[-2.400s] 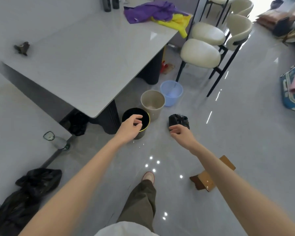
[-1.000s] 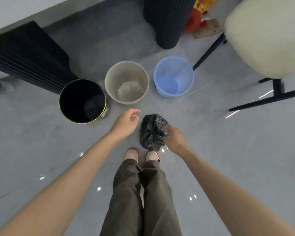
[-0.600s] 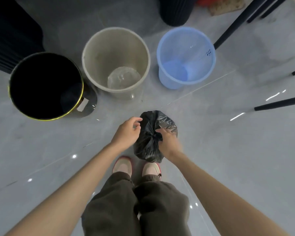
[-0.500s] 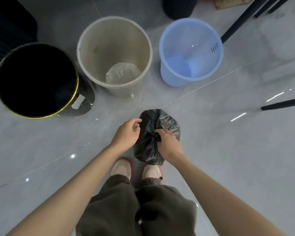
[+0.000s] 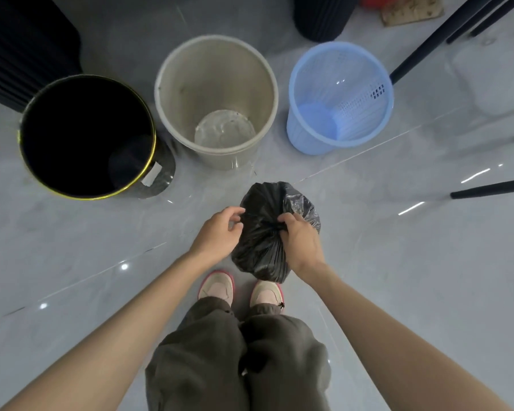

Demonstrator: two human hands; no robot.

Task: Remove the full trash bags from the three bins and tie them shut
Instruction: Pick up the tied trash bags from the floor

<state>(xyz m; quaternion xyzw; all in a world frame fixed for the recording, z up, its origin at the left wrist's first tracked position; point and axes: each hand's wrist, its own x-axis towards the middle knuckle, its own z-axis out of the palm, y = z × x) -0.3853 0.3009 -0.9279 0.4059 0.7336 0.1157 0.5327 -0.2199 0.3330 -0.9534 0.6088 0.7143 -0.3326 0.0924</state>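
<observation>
Crouching before three emptied bins, a person pinches the gathered neck of a small black trash bag (image 5: 275, 232) with the right hand (image 5: 301, 241) while the left hand (image 5: 220, 235), fingers loosely curled, touches its soft, crinkly, seemingly light side above the floor (image 5: 398, 277).

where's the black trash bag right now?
Head view, low centre: the knotted black plastic trash bag sits between the left hand and right hand, above the shoes, just in front of the beige bin.

bag (image 5: 267, 247) before three bins (image 5: 217, 99), between hands
</observation>
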